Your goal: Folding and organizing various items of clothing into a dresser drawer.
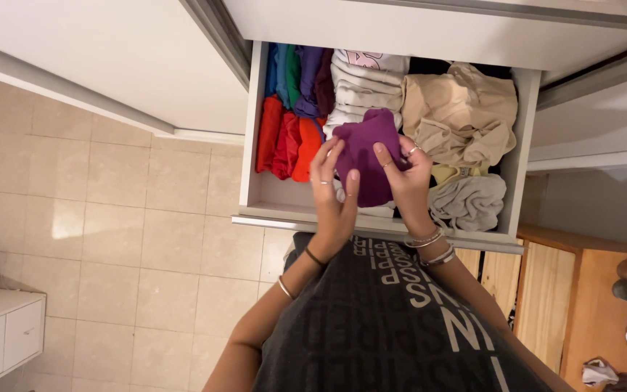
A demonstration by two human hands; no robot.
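Note:
A folded purple garment [366, 149] hangs over the open white drawer [255, 203], held from both sides. My left hand [333, 196] grips its left edge with fingers curled up along it. My right hand [408, 178] holds the right edge, rings on the fingers and bracelets at the wrist. Inside the drawer, red and orange folded clothes [284, 145] stand at the left with blue, green and purple ones [299, 76] behind them. White folded clothes [361, 87] lie in the middle, beige ones [459, 112] at the right, and a grey bundle [469, 203] at the front right.
White wardrobe panels [110, 51] flank the drawer. Beige floor tiles [125, 239] spread at the left, with a low white cabinet [1, 327] at the lower left. A wooden unit [582, 305] stands at the right with small items on the floor beside it.

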